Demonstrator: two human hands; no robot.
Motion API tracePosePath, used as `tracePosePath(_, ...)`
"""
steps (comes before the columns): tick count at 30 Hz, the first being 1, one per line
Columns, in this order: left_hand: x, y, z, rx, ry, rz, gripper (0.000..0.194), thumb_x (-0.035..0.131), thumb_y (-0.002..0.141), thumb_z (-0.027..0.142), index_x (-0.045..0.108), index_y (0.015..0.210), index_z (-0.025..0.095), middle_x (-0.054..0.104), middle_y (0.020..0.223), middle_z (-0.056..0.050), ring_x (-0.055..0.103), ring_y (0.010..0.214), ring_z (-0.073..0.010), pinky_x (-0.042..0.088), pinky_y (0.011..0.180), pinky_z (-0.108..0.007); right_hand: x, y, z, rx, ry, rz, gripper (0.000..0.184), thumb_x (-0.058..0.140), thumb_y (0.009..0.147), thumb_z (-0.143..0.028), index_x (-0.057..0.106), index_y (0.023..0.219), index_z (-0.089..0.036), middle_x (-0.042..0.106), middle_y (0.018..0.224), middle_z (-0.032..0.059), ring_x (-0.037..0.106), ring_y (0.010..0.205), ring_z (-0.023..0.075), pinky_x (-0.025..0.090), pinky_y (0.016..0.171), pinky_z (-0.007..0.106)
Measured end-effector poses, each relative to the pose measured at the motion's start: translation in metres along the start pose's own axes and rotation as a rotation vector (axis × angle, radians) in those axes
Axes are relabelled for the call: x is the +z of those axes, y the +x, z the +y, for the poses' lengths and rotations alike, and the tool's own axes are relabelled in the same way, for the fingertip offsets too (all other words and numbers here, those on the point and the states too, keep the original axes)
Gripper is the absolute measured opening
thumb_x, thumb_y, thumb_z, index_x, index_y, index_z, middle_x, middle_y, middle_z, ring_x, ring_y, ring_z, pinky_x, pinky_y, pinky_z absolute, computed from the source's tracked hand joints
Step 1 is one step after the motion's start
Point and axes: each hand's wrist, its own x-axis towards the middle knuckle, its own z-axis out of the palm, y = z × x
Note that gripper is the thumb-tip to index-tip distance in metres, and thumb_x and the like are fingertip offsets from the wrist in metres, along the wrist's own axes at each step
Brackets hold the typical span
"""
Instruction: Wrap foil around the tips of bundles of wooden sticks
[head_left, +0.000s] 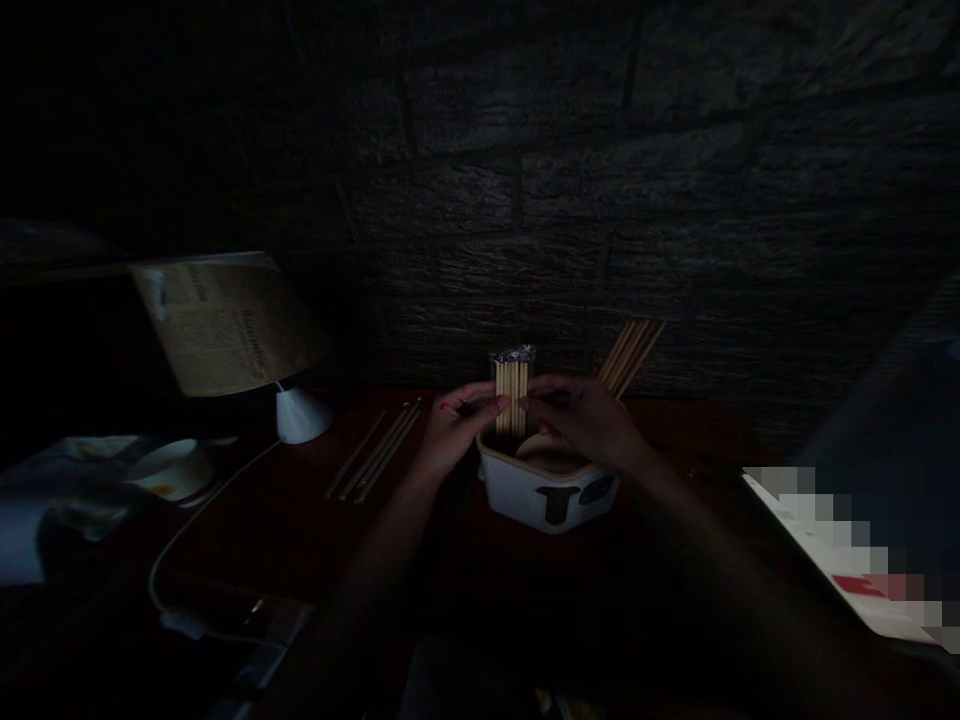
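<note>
The scene is very dark. My left hand (459, 425) and my right hand (581, 415) meet over a white container (544, 490) on a dark red table. Between their fingertips stands an upright bundle of thin wooden sticks (511, 385) with foil wrapped round its top. Both hands pinch this bundle from either side, its lower end inside the container. A round tan object (551, 452) also lies in the container. More sticks (631, 352) stick up behind my right hand.
Loose sticks (379, 450) lie on the table to the left. A small white lamp (236, 330) with a printed shade stands at far left, its cable (176, 545) trailing forward. A bowl (169, 468) and papers lie left; a laptop (862, 530) stands right. A brick wall is behind.
</note>
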Motion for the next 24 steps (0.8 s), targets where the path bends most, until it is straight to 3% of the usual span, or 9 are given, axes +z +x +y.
tracePosePath(5, 0.002, 0.0, 0.001, 0.016, -0.012, -0.019, 0.034, 0.085, 0.067, 0.032, 0.076, 0.097, 0.018, 0.077, 0.103, -0.007, 0.071, 0.097, -0.0219, 0.053, 0.091, -0.033, 0.0, 0.0, 0.0, 0.014, -0.01, 0.019, 0.019, 0.069, 0.079, -0.023, 0.07, 0.097, -0.019, 0.071, 0.09, 0.0036, 0.057, 0.05, 0.0071, 0.046, 0.044, 0.02)
tracePosePath(17, 0.008, 0.004, 0.011, -0.062, -0.068, -0.021, 0.037, 0.085, 0.067, 0.033, 0.075, 0.1, 0.02, 0.077, 0.102, -0.005, 0.07, 0.095, -0.0209, 0.053, 0.084, -0.029, -0.001, -0.002, 0.0, -0.073, -0.042, -0.027, 0.02, 0.066, 0.08, -0.025, 0.068, 0.099, -0.019, 0.072, 0.095, 0.0044, 0.059, 0.054, 0.0078, 0.047, 0.047, 0.02)
tracePosePath(24, 0.012, 0.005, 0.017, -0.136, -0.095, -0.114, 0.044, 0.087, 0.064, 0.033, 0.075, 0.103, 0.017, 0.078, 0.098, -0.008, 0.072, 0.089, -0.0231, 0.053, 0.079, -0.03, -0.001, -0.001, 0.002, -0.045, -0.037, -0.027, 0.021, 0.066, 0.082, -0.028, 0.068, 0.101, -0.019, 0.072, 0.104, 0.007, 0.065, 0.058, 0.0099, 0.05, 0.048, 0.021)
